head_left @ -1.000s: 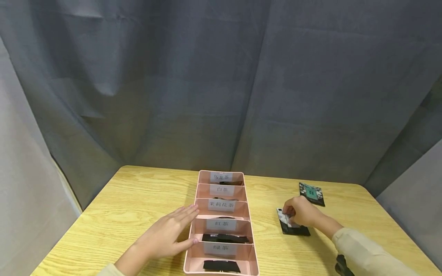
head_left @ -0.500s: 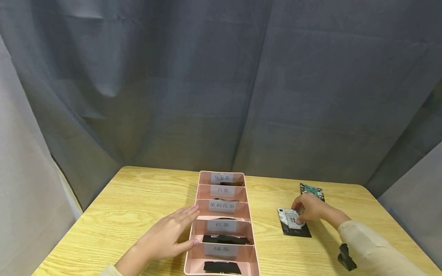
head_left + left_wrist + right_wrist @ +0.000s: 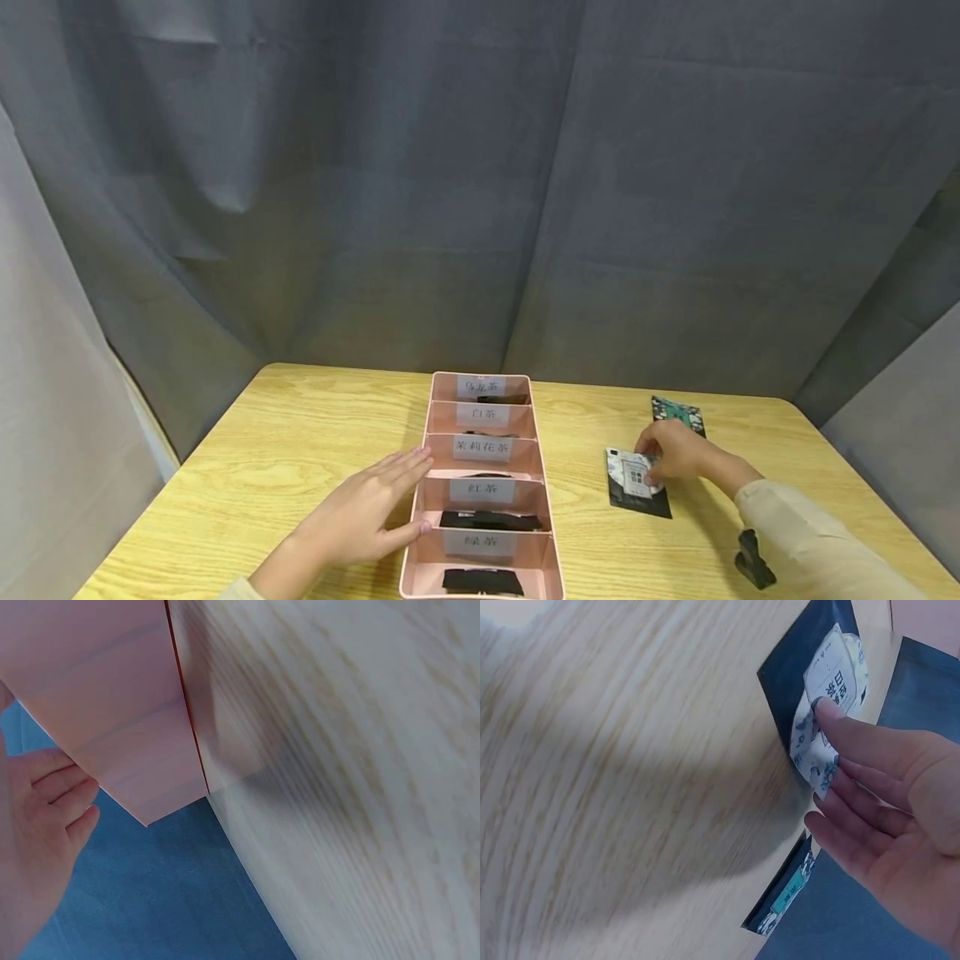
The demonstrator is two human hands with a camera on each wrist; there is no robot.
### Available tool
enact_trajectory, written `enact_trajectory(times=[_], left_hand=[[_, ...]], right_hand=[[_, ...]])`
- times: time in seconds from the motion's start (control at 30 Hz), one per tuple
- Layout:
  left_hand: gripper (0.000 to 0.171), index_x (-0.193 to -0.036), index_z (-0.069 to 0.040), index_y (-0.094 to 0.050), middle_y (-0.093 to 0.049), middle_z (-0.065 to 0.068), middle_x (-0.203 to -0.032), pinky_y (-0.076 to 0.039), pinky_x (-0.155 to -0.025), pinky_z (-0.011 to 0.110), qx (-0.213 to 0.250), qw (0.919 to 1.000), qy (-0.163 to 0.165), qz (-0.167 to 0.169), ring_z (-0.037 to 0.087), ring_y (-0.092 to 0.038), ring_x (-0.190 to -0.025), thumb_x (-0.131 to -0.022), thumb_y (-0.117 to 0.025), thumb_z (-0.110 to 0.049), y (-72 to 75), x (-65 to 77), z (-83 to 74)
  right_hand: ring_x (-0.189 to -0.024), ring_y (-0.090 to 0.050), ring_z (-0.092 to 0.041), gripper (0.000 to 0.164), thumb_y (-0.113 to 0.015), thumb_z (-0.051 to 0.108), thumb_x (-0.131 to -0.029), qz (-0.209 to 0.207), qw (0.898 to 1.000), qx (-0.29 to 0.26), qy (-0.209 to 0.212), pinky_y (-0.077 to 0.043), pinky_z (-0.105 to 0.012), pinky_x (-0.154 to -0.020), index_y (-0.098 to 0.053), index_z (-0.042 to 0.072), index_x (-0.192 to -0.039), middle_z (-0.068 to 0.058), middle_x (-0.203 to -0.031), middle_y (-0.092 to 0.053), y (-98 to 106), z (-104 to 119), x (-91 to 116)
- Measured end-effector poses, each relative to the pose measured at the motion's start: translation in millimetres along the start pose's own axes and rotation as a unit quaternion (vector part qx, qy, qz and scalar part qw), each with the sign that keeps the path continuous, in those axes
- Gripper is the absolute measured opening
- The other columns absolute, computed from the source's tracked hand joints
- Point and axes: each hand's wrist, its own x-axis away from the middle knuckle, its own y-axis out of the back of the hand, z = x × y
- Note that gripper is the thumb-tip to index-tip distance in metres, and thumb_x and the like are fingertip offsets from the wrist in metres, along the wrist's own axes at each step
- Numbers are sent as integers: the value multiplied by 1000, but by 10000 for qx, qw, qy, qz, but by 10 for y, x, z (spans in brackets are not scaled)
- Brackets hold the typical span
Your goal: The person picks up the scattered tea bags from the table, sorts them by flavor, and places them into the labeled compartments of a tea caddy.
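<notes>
My right hand (image 3: 675, 454) pinches the right edge of a black tea packet (image 3: 636, 479) with a white, blue-flowered panel. In the right wrist view the thumb lies on top of this tea packet (image 3: 832, 675), with fingers under its edge. My left hand (image 3: 360, 512) rests with straight fingers against the left rim of a long pink divided box (image 3: 547, 500). Each compartment carries a white label with Chinese characters. Black packets (image 3: 491, 521) lie inside the compartments. From the left wrist, the fingers touch the box's outer wall (image 3: 120, 705).
A second tea packet (image 3: 678, 414), black with a green label, lies behind my right hand, partly covered by it. Wood-grain table (image 3: 315, 425) extends on both sides of the box. A dark grey curtain (image 3: 420, 208) hangs behind the table's far edge.
The right hand has shifted right across the tea packet to its right edge, uncovering the white label. The packet has turned slightly. My left hand and the box stay put.
</notes>
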Motion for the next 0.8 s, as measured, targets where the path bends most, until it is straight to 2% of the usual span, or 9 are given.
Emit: enact_trajectory(times=[0.27, 0.4, 0.6, 0.8], left_hand=[[63, -139, -2, -50, -48, 14, -147, -44, -111, 42, -12, 10000, -33, -52, 25, -46, -137, -91, -59, -43, 0, 4, -4], [64, -139, -3, -49, -48, 13, -147, -44, -111, 42, -23, 10000, -25, -57, 25, -46, -138, -92, -59, -44, -4, 7, -12], [63, -140, -3, -49, -48, 13, -147, -44, -111, 41, -22, 10000, -9, -53, 24, -46, -138, -93, -57, -45, 5, 5, -20], [64, -139, -2, -49, -48, 13, -147, -45, -110, 43, 8, 10000, -4, -26, 25, -46, -138, -92, -57, -45, 15, 2, -20]], right_hand=[[-65, -48, -1, 27, -86, 15, -66, -98, 9989, -300, 332, -42, -18, -55, -64, 9, -80, 2, -73, -61, 35, 21, -50], [-65, -47, 1, 24, -85, 15, -68, -74, 9978, -559, 350, -43, -17, -56, -65, 9, -80, 3, -73, -61, 58, 41, -90], [-66, -50, -2, 21, -82, 14, -72, 156, 9903, -1379, -2, -44, -18, -57, -67, 5, -85, 0, -75, -63, 74, 78, -142], [-66, -53, -5, 24, -81, 14, -75, 317, 9712, -2316, -466, -44, -18, -55, -68, -1, -90, -3, -77, -65, 101, 99, -186]])
